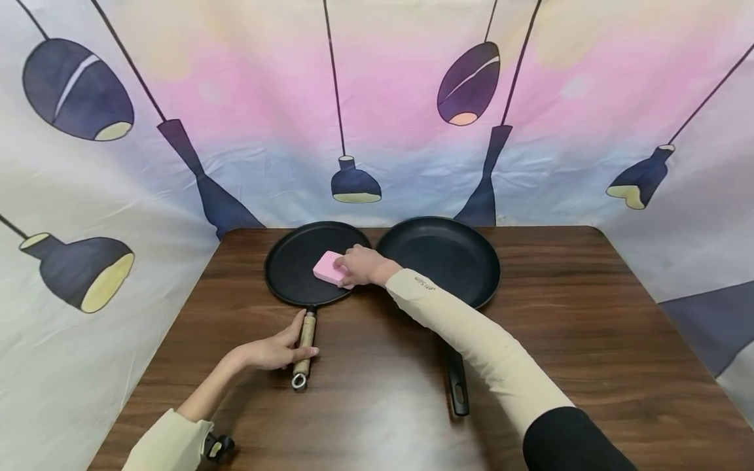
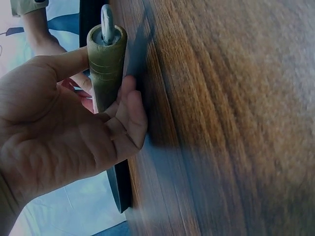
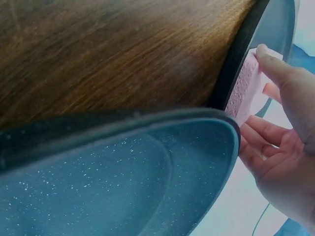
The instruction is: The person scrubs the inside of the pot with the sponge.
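Note:
A flat black pan (image 1: pixel 288 265) with a wooden handle (image 1: pixel 307 332) lies at the back left of the table. My left hand (image 1: pixel 273 350) grips that handle, thumb on one side and fingers curled around the other, as the left wrist view shows near the handle's metal ring (image 2: pixel 107 24). Over the flat pan's right part, my right hand (image 1: pixel 362 265) pinches a pink sponge (image 1: pixel 328 267) between thumb and fingers. The sponge (image 3: pixel 243 88) sits against the pan's surface. Part of it is hidden by the fingers.
Beside the flat pan stands a deeper black frying pan (image 1: pixel 438 252) with a speckled inside, its black handle (image 1: pixel 457 386) pointing toward me. My right forearm crosses above it. Behind the wooden table (image 1: pixel 577 314) hangs a cloth (image 1: pixel 400 131) printed with lamps.

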Tool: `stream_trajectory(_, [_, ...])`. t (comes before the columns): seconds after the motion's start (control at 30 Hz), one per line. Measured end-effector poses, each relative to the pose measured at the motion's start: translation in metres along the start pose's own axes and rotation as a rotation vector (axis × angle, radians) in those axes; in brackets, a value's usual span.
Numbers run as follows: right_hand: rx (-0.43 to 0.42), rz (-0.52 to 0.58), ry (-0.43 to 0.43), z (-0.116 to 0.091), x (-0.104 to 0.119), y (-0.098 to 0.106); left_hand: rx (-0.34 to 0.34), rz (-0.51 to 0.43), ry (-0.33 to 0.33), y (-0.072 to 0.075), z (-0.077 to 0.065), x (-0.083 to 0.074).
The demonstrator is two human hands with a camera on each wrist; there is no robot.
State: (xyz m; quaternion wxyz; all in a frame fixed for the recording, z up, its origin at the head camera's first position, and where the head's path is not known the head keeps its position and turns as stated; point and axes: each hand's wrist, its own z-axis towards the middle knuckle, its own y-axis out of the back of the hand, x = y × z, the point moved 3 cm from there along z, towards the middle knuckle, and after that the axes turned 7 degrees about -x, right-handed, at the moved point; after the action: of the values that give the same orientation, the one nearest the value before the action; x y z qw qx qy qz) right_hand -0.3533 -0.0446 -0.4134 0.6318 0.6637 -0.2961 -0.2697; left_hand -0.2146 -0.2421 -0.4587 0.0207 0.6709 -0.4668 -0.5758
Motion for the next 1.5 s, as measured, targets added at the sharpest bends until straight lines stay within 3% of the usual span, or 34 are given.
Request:
stream_trajectory(0.2, [0.005, 0.009, 0.02, 0.002, 0.01, 0.005, -0.026, -0.025, 0.008, 0.002, 0.018, 0.054])
stream_trajectory(0.37, [0.011, 0.077, 0.066, 0.004, 0.019, 0.003, -0.037, -0.033, 0.063, 0.001, 0.031, 0.077])
stream_trajectory(0.53, [0.053, 0.188, 0.148, 0.003, 0.027, 0.0, -0.035, -0.017, 0.067, -0.001, 0.031, 0.078])
stream_trajectory(0.67, [0.066, 0.207, 0.128, 0.002, 0.019, 0.001, -0.029, -0.027, 0.059, -0.003, 0.034, 0.074])
stream_trajectory(0.73, [0.041, 0.169, 0.075, 0.004, 0.012, 0.002, -0.025, -0.036, 0.066, -0.004, 0.035, 0.074])
stream_trajectory(0.93, [-0.048, -0.042, -0.201, 0.011, 0.002, 0.002, -0.014, -0.034, 0.065, -0.003, 0.036, 0.075])
stream_trajectory(1.0, [-0.048, -0.091, -0.228, 0.012, 0.006, 0.001, -0.015, -0.029, 0.056, -0.003, 0.037, 0.075])
stream_trajectory(1.1, [-0.024, -0.103, -0.158, 0.011, 0.017, 0.0, -0.028, -0.032, 0.05, -0.004, 0.037, 0.076])
stream_trajectory(1.23, [0.049, -0.045, 0.048, 0.004, 0.033, 0.002, -0.058, -0.043, 0.036, -0.006, 0.033, 0.074])
stream_trajectory(1.33, [0.092, 0.03, 0.157, -0.001, 0.038, 0.002, -0.063, -0.037, 0.029, -0.008, 0.031, 0.074])
stream_trajectory(1.4, [0.1, 0.079, 0.172, -0.001, 0.035, 0.002, -0.053, -0.028, 0.031, -0.009, 0.032, 0.077])
stream_trajectory(1.5, [0.077, 0.084, 0.083, 0.005, 0.02, 0.003, -0.04, -0.019, 0.039, -0.01, 0.034, 0.079])
